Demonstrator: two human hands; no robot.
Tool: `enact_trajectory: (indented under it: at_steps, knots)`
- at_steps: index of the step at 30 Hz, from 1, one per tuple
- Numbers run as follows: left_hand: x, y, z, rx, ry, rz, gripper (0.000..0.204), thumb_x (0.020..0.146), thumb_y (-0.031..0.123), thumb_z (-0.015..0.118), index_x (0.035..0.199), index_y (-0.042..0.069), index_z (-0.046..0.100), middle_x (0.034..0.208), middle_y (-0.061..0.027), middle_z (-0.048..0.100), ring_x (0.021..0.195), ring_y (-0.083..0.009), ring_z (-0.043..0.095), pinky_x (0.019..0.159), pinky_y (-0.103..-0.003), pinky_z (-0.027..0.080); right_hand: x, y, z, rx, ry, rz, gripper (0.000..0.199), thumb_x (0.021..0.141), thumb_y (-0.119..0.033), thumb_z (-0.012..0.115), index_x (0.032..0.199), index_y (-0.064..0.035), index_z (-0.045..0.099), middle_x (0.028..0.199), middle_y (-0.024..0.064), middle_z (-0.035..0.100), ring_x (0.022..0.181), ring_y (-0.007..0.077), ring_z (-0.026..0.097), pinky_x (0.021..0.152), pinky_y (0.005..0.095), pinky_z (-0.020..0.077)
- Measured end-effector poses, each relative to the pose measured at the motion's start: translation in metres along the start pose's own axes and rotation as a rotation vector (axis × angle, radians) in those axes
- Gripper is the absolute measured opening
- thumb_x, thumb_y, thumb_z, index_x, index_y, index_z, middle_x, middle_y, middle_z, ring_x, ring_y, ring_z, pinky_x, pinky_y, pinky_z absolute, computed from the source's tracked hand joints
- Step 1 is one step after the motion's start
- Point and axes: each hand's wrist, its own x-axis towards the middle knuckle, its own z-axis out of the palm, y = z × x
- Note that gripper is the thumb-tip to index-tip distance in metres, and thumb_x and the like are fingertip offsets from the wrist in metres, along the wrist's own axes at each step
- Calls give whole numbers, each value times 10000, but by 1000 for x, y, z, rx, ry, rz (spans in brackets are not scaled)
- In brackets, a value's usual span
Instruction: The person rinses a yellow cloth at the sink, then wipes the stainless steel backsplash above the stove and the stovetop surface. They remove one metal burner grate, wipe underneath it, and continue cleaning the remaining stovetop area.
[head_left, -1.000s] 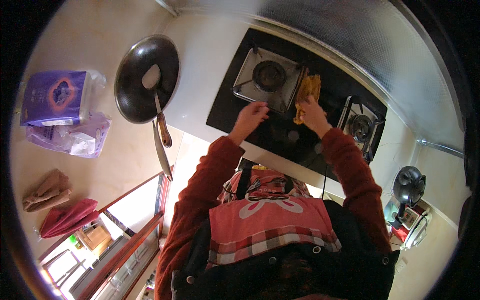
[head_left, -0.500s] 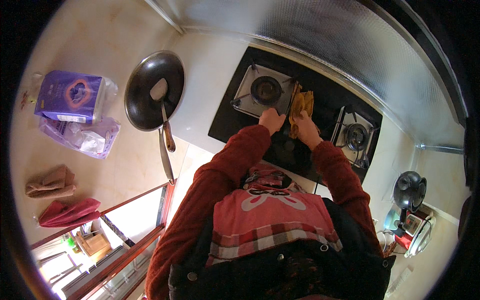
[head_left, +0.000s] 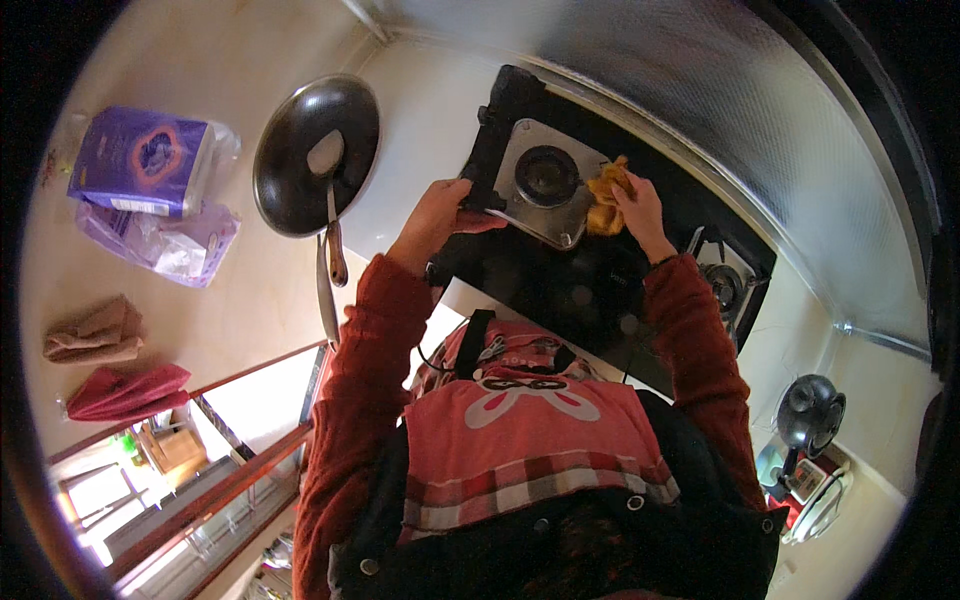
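My left hand (head_left: pixel 438 218) is closed on the near end of a black pan support (head_left: pixel 490 135), which stands tilted up along the left side of the left burner (head_left: pixel 547 177). Under that burner, the square silver drip tray (head_left: pixel 542 222) lies uncovered. My right hand (head_left: pixel 642 212) grips a crumpled yellow-brown cloth (head_left: pixel 603 205) against the tray's right edge. Both burners belong to a black glass gas hob (head_left: pixel 570 285). The right burner (head_left: pixel 722 285) is partly hidden by my right sleeve.
Left of the hob, a dark wok (head_left: pixel 290 185) holds a spatula (head_left: pixel 326 155). Farther left are purple tissue packs (head_left: pixel 140 165), a brown cloth (head_left: pixel 97 332) and a red cloth (head_left: pixel 128 392). Silver foil panelling (head_left: pixel 800 140) lines the back. A small black pan (head_left: pixel 808 410) sits at right.
My left hand has moved left and lifted the pan support off the left burner's tray. My right hand has shifted slightly right and away with the cloth, now more bunched. The view has shifted slightly.
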Motion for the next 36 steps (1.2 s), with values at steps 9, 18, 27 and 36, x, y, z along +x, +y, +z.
enact_trajectory:
  at_steps: [9,18,27,36]
  knots:
    - [-90,-35,-12,132,157,132,355,955,221,393,1143,-55,512,1005,-144,642,877,-265,665,760,-319,544,91,6,59,-476,-234,-260,327,778,-19,605,1103,-45,630,1047,193,598,1010,350,546,838,414,464]
    - [-126,-56,-15,91,311,110,281,944,143,423,1073,-83,528,951,-180,645,887,-245,655,774,-312,553,158,-51,145,-322,-519,-611,82,756,-31,580,827,-67,600,780,141,591,796,352,570,673,438,457]
    - [-133,-50,-22,100,343,155,304,951,170,391,1074,-63,541,975,-181,649,877,-291,667,750,-326,550,94,-81,168,-401,-681,-838,101,717,-11,584,806,-50,610,886,148,588,896,340,561,785,402,440]
    - [-138,-49,-19,122,328,163,308,947,160,381,1073,-67,547,977,-177,647,885,-286,664,753,-333,553,164,-33,76,-713,-585,-340,208,728,9,588,911,-52,665,992,153,633,921,297,606,804,371,471]
